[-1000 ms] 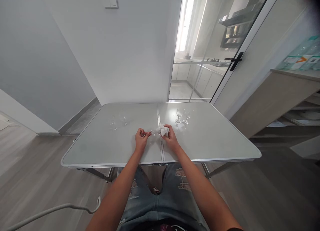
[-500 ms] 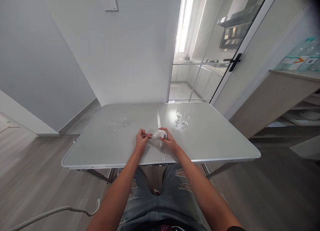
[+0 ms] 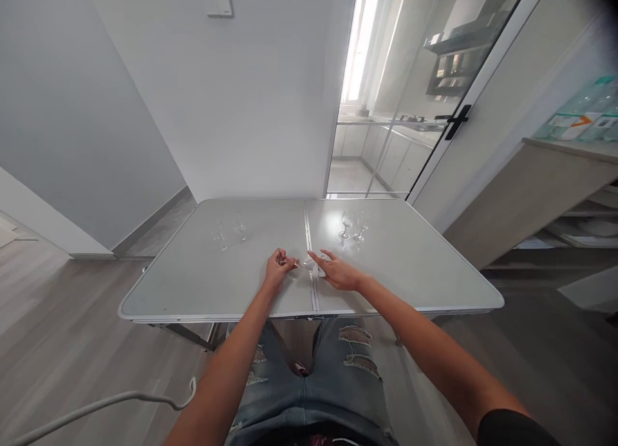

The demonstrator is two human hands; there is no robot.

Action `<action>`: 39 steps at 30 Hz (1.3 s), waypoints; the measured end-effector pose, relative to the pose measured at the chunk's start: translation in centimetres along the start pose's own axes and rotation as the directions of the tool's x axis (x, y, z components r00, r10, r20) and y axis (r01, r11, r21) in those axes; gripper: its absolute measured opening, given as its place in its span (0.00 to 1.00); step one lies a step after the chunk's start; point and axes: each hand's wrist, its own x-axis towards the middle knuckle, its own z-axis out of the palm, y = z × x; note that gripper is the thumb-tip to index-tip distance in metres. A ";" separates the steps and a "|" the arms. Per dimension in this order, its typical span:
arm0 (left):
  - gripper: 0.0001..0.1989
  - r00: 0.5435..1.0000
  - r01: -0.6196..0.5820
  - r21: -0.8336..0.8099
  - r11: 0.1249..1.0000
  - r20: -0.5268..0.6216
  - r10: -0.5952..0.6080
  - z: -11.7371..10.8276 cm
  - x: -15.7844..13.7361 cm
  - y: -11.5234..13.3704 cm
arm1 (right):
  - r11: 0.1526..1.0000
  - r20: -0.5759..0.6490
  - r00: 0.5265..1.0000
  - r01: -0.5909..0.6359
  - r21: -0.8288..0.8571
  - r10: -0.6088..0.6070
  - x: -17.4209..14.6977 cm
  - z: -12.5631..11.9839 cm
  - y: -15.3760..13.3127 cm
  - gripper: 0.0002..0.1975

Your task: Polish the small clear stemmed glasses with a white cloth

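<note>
My left hand (image 3: 276, 272) is closed on the foot and stem end of a small clear stemmed glass (image 3: 306, 264), which lies sideways just above the table near its centre seam. Over the bowl end is my right hand (image 3: 344, 275), palm down, index finger stretched along the glass and the other fingers bent around a white cloth (image 3: 318, 271). Much of the cloth and part of the bowl are hidden under those fingers.
Two clear stemmed glasses (image 3: 344, 227) stand upright at the back right of the grey folding table (image 3: 193, 285). More clear glassware (image 3: 221, 237), faint to see, stands at the back left. A wall and glass door (image 3: 381, 98) rise behind the table.
My right hand has turned from cupping the bowl end to lying palm down over it, its elbow swinging outward. My left hand keeps hold of the glass, shifted slightly right.
</note>
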 end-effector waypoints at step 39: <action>0.28 0.998 -0.029 -0.064 0.998 0.054 0.033 0.5 -0.5 0.8 | 0.969 -0.154 0.976 -0.118 0.216 0.153 0.6 -1.0 -2.7 0.36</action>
